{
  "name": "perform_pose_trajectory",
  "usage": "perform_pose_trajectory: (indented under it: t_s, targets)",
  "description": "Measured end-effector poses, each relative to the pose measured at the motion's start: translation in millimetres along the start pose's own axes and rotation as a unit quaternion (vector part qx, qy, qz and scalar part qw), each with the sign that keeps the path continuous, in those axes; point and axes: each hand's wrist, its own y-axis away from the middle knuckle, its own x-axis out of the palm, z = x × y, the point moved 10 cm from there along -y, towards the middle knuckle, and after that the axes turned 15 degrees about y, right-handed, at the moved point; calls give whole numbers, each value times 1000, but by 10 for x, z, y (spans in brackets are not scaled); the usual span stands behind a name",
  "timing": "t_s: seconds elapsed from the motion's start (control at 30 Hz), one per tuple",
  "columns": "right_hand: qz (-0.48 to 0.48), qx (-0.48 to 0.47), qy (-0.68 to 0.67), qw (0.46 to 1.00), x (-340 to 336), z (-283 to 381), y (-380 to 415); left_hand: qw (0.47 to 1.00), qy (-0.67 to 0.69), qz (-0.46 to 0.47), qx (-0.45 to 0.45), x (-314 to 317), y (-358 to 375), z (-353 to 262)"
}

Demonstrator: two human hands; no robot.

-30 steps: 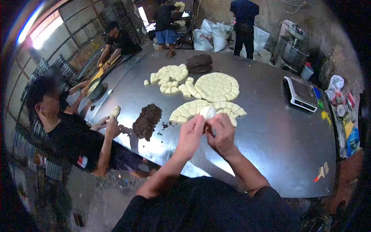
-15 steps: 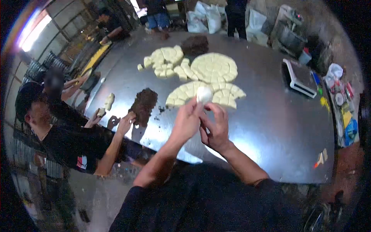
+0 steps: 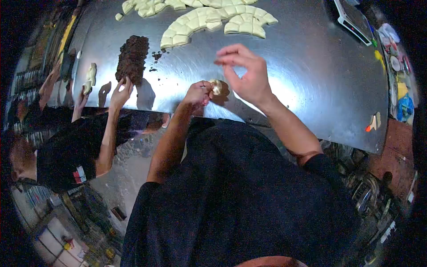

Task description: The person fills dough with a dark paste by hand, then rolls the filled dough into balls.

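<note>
A small piece of pale dough [image 3: 216, 87] is gripped in my left hand [image 3: 199, 94], low over the near edge of the metal table. My right hand [image 3: 247, 73] is raised to the right of it, fingers apart, with a dark smear at the fingertips and nothing held. Cut pale dough pieces [image 3: 191, 24] lie in an arc beyond my hands. To the left sits a dark brown crumbly slab [image 3: 132, 58], with loose crumbs beside it.
A co-worker in a black shirt [image 3: 71, 151] is at the left, one hand touching the dark slab. Pale dough [image 3: 90, 75] lies near that person. A scale [image 3: 353, 22] stands at the back right of the metal table [image 3: 311, 89].
The view has tipped downward. My hands have come apart; my left hand is lower with the dough, and my right hand has moved away from it and opened.
</note>
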Motion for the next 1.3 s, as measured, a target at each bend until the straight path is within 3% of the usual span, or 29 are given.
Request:
perform_pose_trajectory:
  t_s: [0.03, 0.07, 0.13, 0.17, 0.23, 0.3, 0.33, 0.4, 0.43, 0.5, 0.57, 0.63, 0.67, 0.73, 0.77, 0.8, 0.83, 0.87, 0.9, 0.97, 1.0, 1.03, 1.07, 1.1, 1.13, 1.17, 1.2, 1.23, 1.3]
  targets:
    - [3, 6, 1, 1000, -65, 91, -107, 1000, 3, 0, -7, 58, 39, 0]
    - [-30, -31, 11, 999, -204, 285, -231, 989, -119, -88, 27, -8, 127, -144]
    - [-58, -73, 15, 996, -375, 669, -478, 952, -204, -139, 179, -212, 95, -254]
    - [-95, -98, -22, 990, -499, 930, -558, 951, -202, -146, 183, -207, 184, -305]
    - [-131, -133, -63, 980, -346, 1040, -667, 979, -134, -128, 86, -119, 358, -242]
    - [-207, -163, 221, 939, 287, 756, -558, 973, -59, -175, 136, -389, 403, -205]
    - [-81, -137, 272, 949, 906, 367, -408, 967, -14, -184, 176, -767, 277, -25]
    - [183, -116, 356, 909, 2129, -636, 234, 913, -18, -361, 188, -976, 680, -180]
    - [198, -116, 324, 918, 2180, -515, 201, 877, 17, -433, 209, -988, 932, -254]
    - [33, -95, 183, 978, 1949, -500, 109, 874, 65, -402, 265, -1553, 892, 61]
    - [190, -11, 156, 969, 2207, -1088, 191, 874, 39, -401, 272, -1728, 1198, 149]
    - [353, -45, 210, 911, 2053, -794, 203, 889, -75, -357, 276, -1912, 1334, 251]
    - [249, -188, 181, 933, 1893, -693, 214, 887, -174, -326, 277, -1954, 1333, 284]
    - [243, -217, 197, 924, 1596, -788, 519, 844, -378, -282, 254, -2106, 1381, 574]
    - [315, -125, 196, 920, 1505, -822, 601, 835, -408, -268, 253, -2252, 1447, 791]
    - [300, -105, 208, 925, 1315, -770, 567, 846, -367, -257, 290, -2421, 1485, 920]
    - [439, 2, 197, 877, 1419, -928, 641, 854, -326, -243, 325, -2597, 1558, 1060]
    - [567, 92, 179, 799, 1561, -1059, 786, 863, -310, -288, 275, -2779, 1535, 1309]
    - [568, 5, 145, 810, 1727, -991, 695, 869, -287, -332, 228, -2848, 1469, 1465]
    - [524, -7, 162, 836, 1962, -933, 356, 873, -259, -366, 193, -2934, 1295, 1329]
    - [404, -74, 160, 898, 2166, -857, 94, 892, -209, -340, 210, -2881, 1169, 1186]
    - [273, -28, 83, 958, 2070, -534, -291, 912, -162, -307, 217, -2802, 1078, 1074]
    - [136, 18, -133, 982, 2017, -320, -558, 930, -114, -272, 218, -2670, 1027, 995]
    - [219, 131, -369, 894, 2119, -41, -739, 922, -83, -304, 224, -2210, 1217, 536]
    - [237, 158, -378, 881, 2055, 158, -872, 912, -50, -335, 232, -1714, 1428, 52]
    - [183, 63, -287, 938, 1975, 163, -1009, 912, -61, -339, 221, -1703, 1267, -56]
    - [161, 19, -90, 983, 1701, 184, -1068, 926, 33, -301, 226, -1843, 1116, 36]
    - [98, -113, 147, 978, 1441, -85, -1068, 932, 108, -281, 200, -2047, 1380, 236]
    - [53, 116, 191, 973, 876, -966, -1006, 938, 64, -282, 189, -1626, 1655, -44]
